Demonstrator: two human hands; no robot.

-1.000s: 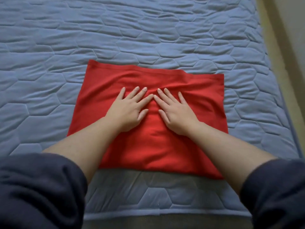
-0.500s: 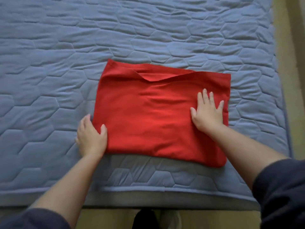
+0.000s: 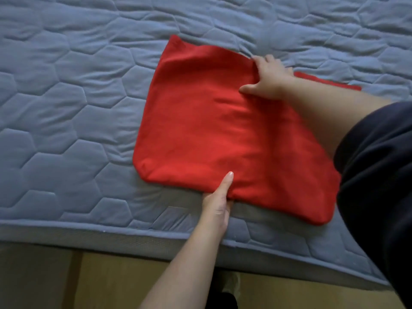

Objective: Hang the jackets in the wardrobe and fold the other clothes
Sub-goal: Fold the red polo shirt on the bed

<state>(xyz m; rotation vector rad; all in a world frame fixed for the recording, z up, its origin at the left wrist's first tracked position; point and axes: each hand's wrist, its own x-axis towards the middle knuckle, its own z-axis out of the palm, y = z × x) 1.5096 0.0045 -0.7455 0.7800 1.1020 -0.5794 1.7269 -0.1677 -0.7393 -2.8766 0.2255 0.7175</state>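
Note:
A folded red garment [image 3: 211,130] lies flat on the blue quilted mattress [image 3: 66,97]. My left hand [image 3: 219,201] grips its near edge at the middle, thumb on top and fingers tucked under the cloth. My right hand [image 3: 269,78] grips the far edge at the middle, thumb on top of the fabric and fingers curled under it. My right forearm and dark sleeve [image 3: 374,175] cover the garment's right part; a strip of red shows beyond the arm.
The mattress's near edge [image 3: 111,235] runs across the lower part of the view, with wooden floor [image 3: 55,279] below it. Dark footwear [image 3: 225,293] shows on the floor near the bed. Bare mattress stretches left and behind the garment.
Both hands left the garment's sides: the left moved to the near edge, the right to the far edge, and each took hold. The view shifted left.

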